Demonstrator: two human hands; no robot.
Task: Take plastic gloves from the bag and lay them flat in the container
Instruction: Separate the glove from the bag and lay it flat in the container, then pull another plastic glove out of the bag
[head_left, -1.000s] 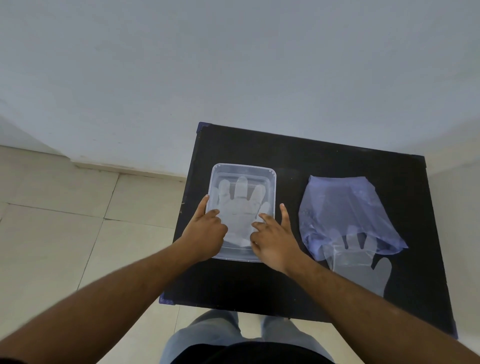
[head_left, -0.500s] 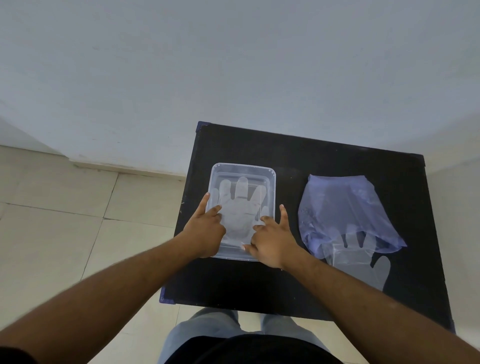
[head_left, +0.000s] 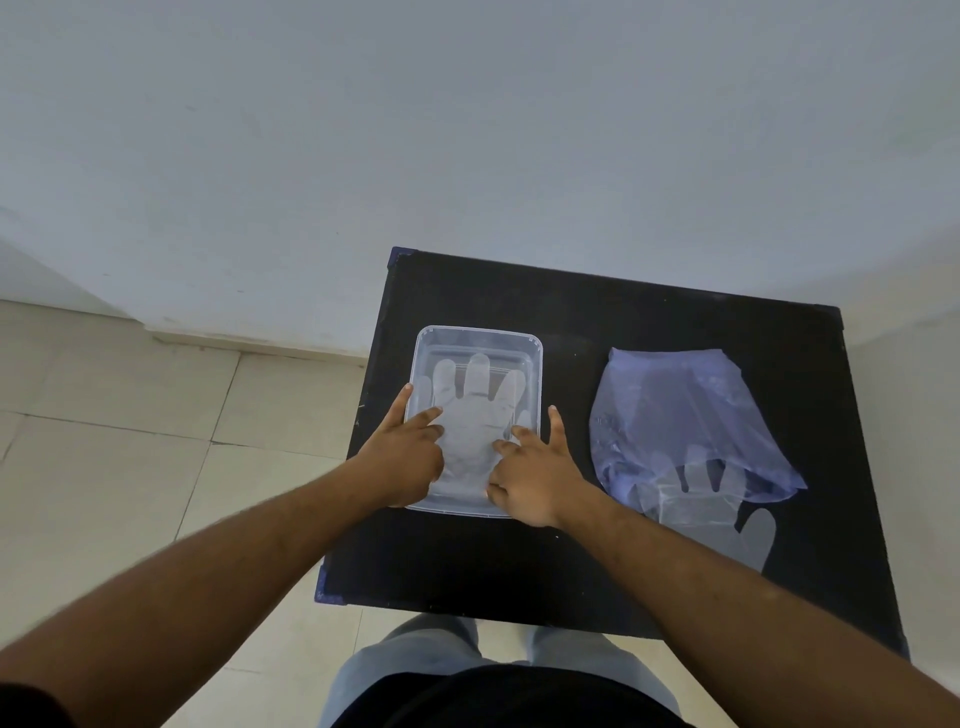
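Observation:
A clear rectangular container (head_left: 478, 335) sits on the left half of a black table (head_left: 597, 571). A transparent plastic glove (head_left: 475, 410) lies flat inside it, fingers pointing away from me. My left hand (head_left: 402, 457) rests on the container's left side with fingers spread on the glove. My right hand (head_left: 535, 473) presses the glove's right side, thumb outside the rim. To the right lies a bluish plastic bag (head_left: 675, 421). Another clear glove (head_left: 722, 514) sticks out of its near opening.
The table stands against a pale wall (head_left: 467, 130). Tiled floor (head_left: 104, 441) lies to the left, below the table's left edge. My legs (head_left: 415, 654) are at the table's near edge.
Both hands have slid slightly along the glove in the container, smoothing it. The bag and the second glove have not moved.

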